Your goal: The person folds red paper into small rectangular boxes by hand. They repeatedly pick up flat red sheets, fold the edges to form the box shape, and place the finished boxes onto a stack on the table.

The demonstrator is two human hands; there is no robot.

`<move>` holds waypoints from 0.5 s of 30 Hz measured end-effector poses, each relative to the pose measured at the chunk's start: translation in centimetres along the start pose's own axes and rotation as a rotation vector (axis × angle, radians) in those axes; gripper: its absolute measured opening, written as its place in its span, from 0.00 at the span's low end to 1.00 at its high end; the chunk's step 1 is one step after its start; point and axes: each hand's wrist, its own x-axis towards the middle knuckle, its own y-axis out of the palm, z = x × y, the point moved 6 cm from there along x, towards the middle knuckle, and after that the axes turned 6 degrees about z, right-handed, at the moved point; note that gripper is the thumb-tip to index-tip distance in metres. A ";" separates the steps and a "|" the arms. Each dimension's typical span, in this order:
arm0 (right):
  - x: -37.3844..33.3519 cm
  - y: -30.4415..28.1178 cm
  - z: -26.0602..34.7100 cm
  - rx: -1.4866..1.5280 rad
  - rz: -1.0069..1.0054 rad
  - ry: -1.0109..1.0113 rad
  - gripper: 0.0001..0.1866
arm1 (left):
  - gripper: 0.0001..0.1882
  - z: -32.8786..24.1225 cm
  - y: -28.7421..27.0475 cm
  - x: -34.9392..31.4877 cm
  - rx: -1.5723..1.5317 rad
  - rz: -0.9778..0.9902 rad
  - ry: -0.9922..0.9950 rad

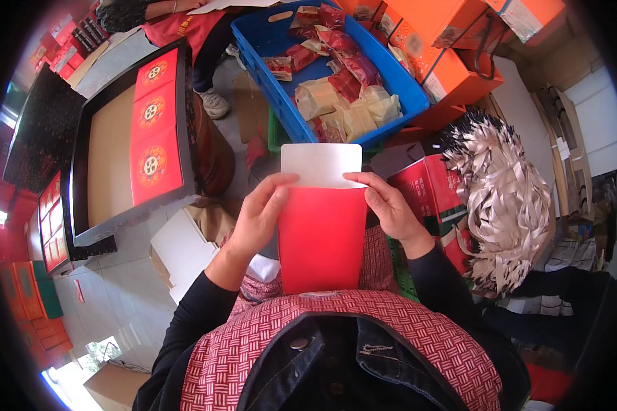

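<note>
In the middle of the scene, upright just in front of the person's body, is a plain red card box (322,236) with a white flap (321,161) standing up from its far edge; whether the box has depth is hard to tell. The left hand (262,212) grips its far left corner, thumb and fingers pinching where the flap begins, and the right hand (391,209) pinches the far right corner in the same way. Behind the near end is a red-and-white patterned apron (391,315) worn over dark clothing. Beyond the box, on the far side, a blue crate (271,90) contains red packets (339,51) and cream packets (367,113). To the far right are orange boxes (418,27); nearer on the right is a large bundle of beige ribbons (507,198). On the left, a dark-rimmed tray (110,157) holds three red boxes (154,113) in a row, each bearing a round emblem. Past it, at the far left, a co-worker in red is partly visible, with one pale shoe (214,104) on the floor.
</note>
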 end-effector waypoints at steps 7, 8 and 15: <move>1.5 -0.4 -2.3 0.020 -0.127 0.018 0.12 | 0.17 2.3 -0.9 0.3 -0.181 -0.019 -0.101; 1.4 -0.2 -2.5 0.101 -0.126 0.021 0.11 | 0.18 2.1 -1.0 0.2 -0.164 -0.003 -0.073; 3.2 0.1 -2.1 0.381 -0.107 0.057 0.31 | 0.16 2.1 -1.5 -0.2 -0.102 -0.028 -0.035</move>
